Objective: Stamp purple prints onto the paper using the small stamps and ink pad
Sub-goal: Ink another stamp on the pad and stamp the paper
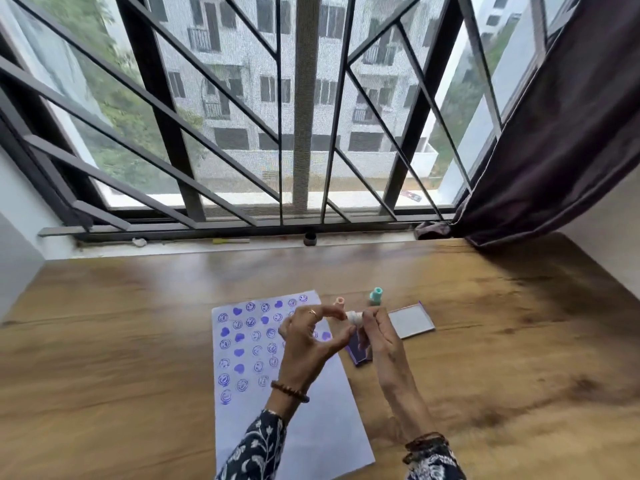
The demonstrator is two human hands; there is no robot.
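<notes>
A white paper sheet [311, 420] lies on the wooden table, its upper left part covered with several purple smiley and heart prints [242, 344]. Both my hands are raised above its right edge. My right hand [379, 336] and my left hand [308, 341] pinch a small white stamp [354, 317] between their fingertips. Under them, the purple ink pad [360, 356] sits partly hidden beside the paper. Its open lid [410, 322] lies to the right. A peach stamp [339, 302] and a teal stamp [375, 295] stand upright just beyond.
The wooden table [138, 341] runs to a windowsill under a barred window. On the sill lie a yellow pen [230, 241], a small dark cap [310, 238] and a white scrap [139, 242]. A dark curtain [561, 133] hangs over the table's far right corner.
</notes>
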